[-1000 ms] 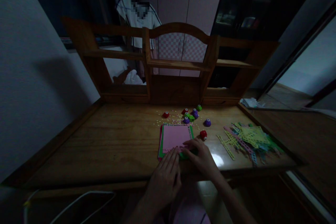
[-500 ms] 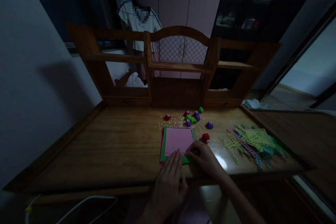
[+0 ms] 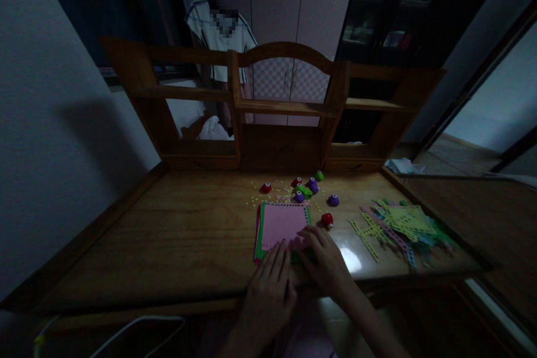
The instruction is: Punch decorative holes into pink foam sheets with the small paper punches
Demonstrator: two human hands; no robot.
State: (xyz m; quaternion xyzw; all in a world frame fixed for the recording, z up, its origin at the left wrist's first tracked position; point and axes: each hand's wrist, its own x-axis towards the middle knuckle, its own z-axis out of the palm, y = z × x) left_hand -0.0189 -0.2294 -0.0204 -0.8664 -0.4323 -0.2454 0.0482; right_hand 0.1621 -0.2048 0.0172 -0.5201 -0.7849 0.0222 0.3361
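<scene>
A small stack of coloured paper sheets (image 3: 282, 224), pink on top with green and red below, lies on the wooden desk (image 3: 176, 235) near its front edge. My left hand (image 3: 271, 285) rests flat with fingers stretched onto the stack's near edge. My right hand (image 3: 325, 257) lies over the stack's near right corner, fingers curled down on the paper. A red craft punch (image 3: 326, 220) sits just right of the stack.
Several small punches, red (image 3: 265, 187), green (image 3: 305, 191) and purple (image 3: 333, 199), lie with paper bits behind the stack. A heap of punched paper strips (image 3: 398, 226) covers the desk's right side. A wooden shelf hutch (image 3: 285, 106) stands at the back.
My right hand has slid slightly left over the stack's corner. The left hand stays on the near edge. The view shifted a little.
</scene>
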